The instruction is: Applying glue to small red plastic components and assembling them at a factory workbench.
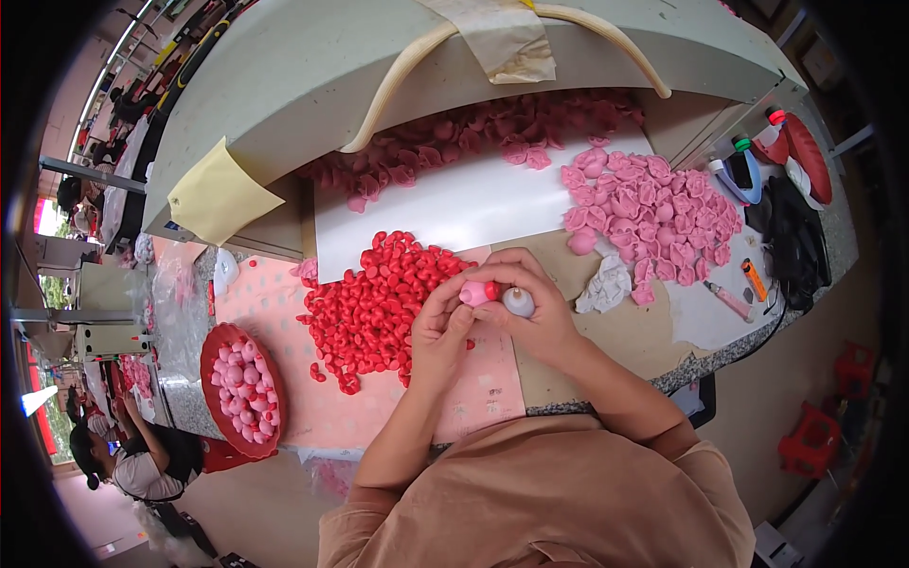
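My left hand point(441, 329) is closed on a small pink rounded piece point(473, 292), held in front of my chest. A small red piece point(491, 291) sits against its right side, by my right fingertips. My right hand point(543, 312) is closed around a small whitish squeeze bottle point(518, 302), its rounded end toward me. Its fingers meet those of my left hand; whether they also grip the red piece I cannot tell. Close by on the left lies a heap of small glossy red pieces point(383, 303). The palms of both hands are mostly hidden.
Pink petal-like pieces point(653, 213) are heaped at right, more inside the hooded box point(284, 85). A red basket point(210, 398) of pink-and-red pieces stands at the left edge. Crumpled tissue point(606, 284), a tube point(729, 301) and an orange lighter point(755, 280) lie right. Another person point(142, 464) works far left.
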### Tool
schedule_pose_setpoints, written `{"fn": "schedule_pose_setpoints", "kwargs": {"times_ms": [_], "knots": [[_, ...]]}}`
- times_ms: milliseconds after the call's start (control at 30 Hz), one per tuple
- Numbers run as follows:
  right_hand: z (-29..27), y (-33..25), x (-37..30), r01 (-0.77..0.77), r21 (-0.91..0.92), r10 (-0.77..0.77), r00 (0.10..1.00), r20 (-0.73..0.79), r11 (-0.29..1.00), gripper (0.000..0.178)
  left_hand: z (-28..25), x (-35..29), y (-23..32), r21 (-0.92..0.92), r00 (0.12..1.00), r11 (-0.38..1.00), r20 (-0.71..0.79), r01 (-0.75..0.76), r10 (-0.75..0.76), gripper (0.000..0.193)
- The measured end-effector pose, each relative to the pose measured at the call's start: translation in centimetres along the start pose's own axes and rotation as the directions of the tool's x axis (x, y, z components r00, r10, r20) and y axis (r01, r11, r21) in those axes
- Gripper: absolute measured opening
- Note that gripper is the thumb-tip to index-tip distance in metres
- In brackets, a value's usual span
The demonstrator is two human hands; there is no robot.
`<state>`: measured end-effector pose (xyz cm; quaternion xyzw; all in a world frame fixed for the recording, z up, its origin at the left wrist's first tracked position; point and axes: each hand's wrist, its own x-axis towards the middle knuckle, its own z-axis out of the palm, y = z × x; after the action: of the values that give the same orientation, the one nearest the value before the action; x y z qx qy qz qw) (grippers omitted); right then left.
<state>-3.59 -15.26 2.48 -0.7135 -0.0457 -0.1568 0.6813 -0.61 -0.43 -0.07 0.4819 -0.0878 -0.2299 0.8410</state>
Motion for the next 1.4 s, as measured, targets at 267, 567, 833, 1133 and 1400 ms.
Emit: {"fn": "schedule_pose_setpoints", "kwargs": {"times_ms": [267,567,833,1133,1400], "knots": [[0.4,0.3,-0.3,0.08,-0.11,-0.086,0.995,-0.05,0.991,0.03,-0.1,-0.5,-0.8,0.052,1.0,0.999,0.002,-0.012,0.011,0.037],[-0.1,0.4,0.3,0.108,-0.143,-0.12,0.99,-0.078,0.984,0.028,0.3,0.4,-1.2,0.038,0.996,0.996,0.028,-0.085,0.084,0.034],[1.5,-0.1,-0.4,0.033,-0.171,-0.049,0.995,-0.084,0.985,0.022,-0.8,-0.6,-1.9,0.136,0.997,0.987,0.004,-0.083,0.083,0.032],[2.8,-0.4,-0.8,0.005,-0.002,-0.005,0.986,-0.168,1.0,0.018,0.8,-0.4,-0.5,-0.007,0.968,0.977,0.133,-0.212,0.211,0.032],[1.6,-0.2,0.5,0.02,-0.066,-0.032,0.982,-0.189,0.998,0.015,1.3,-1.3,7.0,0.204,0.75,0.727,0.069,-0.656,0.657,0.031]]}}
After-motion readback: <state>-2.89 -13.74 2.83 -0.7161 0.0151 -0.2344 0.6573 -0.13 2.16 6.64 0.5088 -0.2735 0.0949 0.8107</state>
